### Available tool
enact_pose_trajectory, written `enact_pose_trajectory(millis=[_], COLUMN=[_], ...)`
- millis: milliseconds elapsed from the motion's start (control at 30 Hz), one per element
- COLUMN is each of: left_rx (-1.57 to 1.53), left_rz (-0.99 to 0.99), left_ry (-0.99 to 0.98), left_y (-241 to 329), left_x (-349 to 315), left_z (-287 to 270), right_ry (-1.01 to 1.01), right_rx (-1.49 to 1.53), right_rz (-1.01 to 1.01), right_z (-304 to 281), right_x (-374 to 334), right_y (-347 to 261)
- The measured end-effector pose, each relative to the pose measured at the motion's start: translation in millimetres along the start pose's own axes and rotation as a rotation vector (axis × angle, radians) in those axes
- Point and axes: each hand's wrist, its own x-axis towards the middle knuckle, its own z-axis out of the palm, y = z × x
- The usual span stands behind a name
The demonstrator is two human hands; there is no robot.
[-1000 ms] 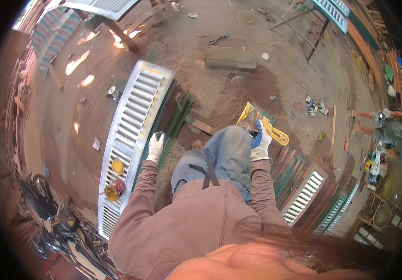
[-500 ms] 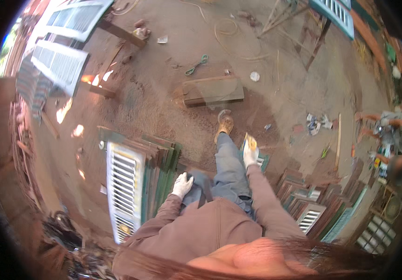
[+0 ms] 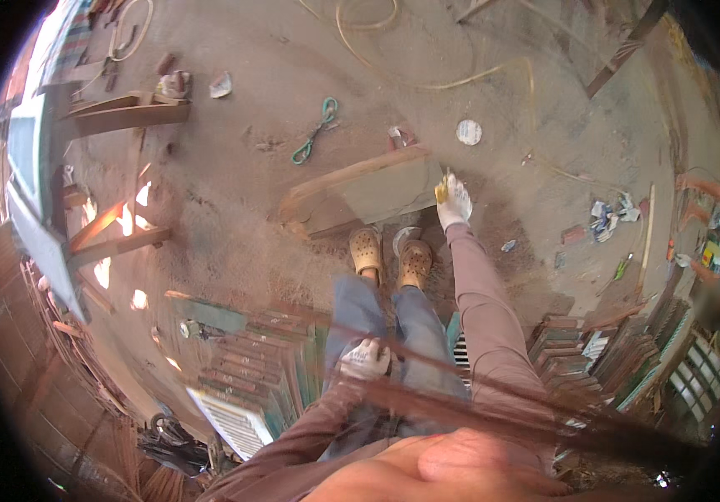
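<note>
My right hand (image 3: 455,206), in a white glove, reaches forward and is closed around a small yellow pad (image 3: 441,189). In the picture it lies at the right end of a long grey wooden block (image 3: 368,194) on the ground; whether it touches the block I cannot tell. Nearer to me, my left hand (image 3: 366,360), also gloved, is in front of my left thigh with its fingers curled in. What it holds, if anything, is hidden, and strands of hair cross in front. My tan clogs (image 3: 366,249) stand close to the block's near side.
Stacked louvred shutters (image 3: 251,368) lean at my left, and more stacked panels (image 3: 573,351) stand at my right. Green-handled scissors (image 3: 316,131), a round white lid (image 3: 469,132) and a pale hose (image 3: 452,84) lie on the dirt floor. Another person (image 3: 715,289) is at the far right.
My right hand has moved forward with the yellow pad, toward the block's right end. My left hand has shifted right across my thigh. Both feet now show beside the block.
</note>
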Motion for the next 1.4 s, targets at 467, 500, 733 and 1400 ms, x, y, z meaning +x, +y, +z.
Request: enact_pose_trajectory(millis=[467,500,733,1400], left_rx=[0.125,0.156,0.236,0.817], left_rz=[0.090,0.093,0.085,0.978], left_ry=[-0.265,-0.292,-0.247,-0.086], left_y=[-13,-8,6,436], left_x=[38,41,68,378], left_z=[-34,-41,-58,-49], right_ry=[-0.165,-0.183,0.060,0.199], right_rx=[0.008,0.288,2.159,2.377], right_rz=[-0.111,-0.098,0.739,1.016], right_z=[119,121,15,-106], right_x=[-41,-53,-129,-174], right_y=[-47,-58,-42,82])
